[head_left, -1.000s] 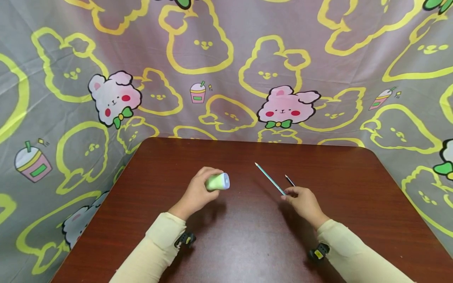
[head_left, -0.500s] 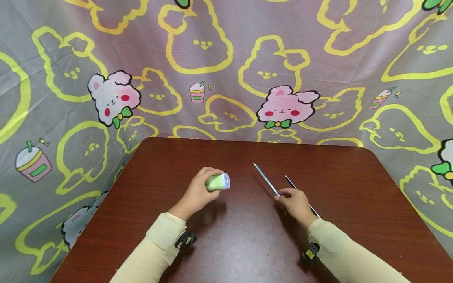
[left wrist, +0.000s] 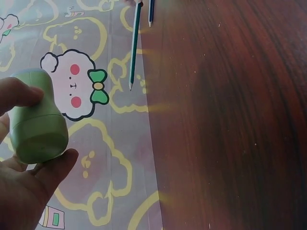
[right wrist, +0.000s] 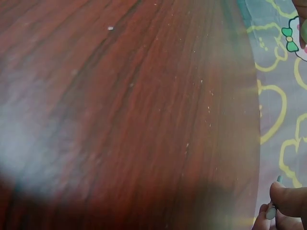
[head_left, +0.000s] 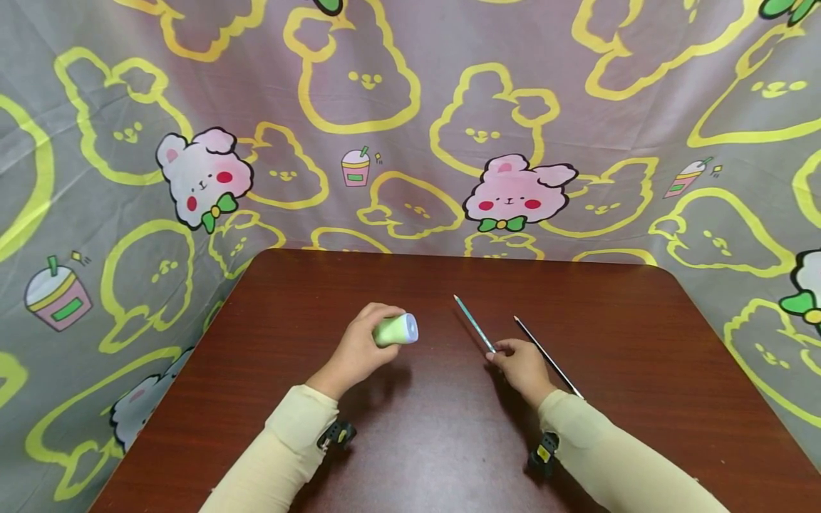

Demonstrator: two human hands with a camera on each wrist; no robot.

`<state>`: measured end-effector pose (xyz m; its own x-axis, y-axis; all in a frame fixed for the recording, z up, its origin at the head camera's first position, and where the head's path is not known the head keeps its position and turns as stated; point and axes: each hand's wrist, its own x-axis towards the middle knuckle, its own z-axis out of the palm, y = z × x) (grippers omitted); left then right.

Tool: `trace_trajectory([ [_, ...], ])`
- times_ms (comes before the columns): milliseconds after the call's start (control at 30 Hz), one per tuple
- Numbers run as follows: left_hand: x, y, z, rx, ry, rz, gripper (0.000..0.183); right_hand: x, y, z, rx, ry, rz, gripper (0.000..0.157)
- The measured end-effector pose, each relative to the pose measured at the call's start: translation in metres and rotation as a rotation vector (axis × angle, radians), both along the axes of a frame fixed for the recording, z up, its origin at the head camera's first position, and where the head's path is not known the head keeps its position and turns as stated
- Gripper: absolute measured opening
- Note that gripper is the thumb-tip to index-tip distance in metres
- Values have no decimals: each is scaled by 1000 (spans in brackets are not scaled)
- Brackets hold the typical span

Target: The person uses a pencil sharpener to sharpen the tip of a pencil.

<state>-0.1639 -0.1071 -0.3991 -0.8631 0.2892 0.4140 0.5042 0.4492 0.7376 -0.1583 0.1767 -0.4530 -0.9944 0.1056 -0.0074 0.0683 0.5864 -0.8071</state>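
Observation:
My left hand grips a green, waisted pencil sharpener, its pale blue end with a small hole turned to the right. In the left wrist view the sharpener sits between thumb and fingers above the table. My right hand pinches a teal pencil near its rear end, and the sharpened tip points away to the upper left. The right wrist view catches only thumb and fingers around the pencil's blunt end. A gap separates the pencil tip from the sharpener.
A dark pencil with a white end lies on the brown wooden table, right beside my right hand. A grey curtain with bunny drawings hangs along the table's back and sides.
My right hand has moved left with the teal pencil, closer to the sharpener, uncovering the dark pencil on the table. The left hand and sharpener have stayed almost still.

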Motion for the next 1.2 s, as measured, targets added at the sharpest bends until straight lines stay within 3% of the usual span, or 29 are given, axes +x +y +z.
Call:
trace_trajectory([
  [367,2,1,2,-29,-15,2,50,-2,-12,1,150,-16,-9,21],
  [1200,3,0,-1,-12,15,1,50,-8,-24,-2,197,-59,12,19],
])
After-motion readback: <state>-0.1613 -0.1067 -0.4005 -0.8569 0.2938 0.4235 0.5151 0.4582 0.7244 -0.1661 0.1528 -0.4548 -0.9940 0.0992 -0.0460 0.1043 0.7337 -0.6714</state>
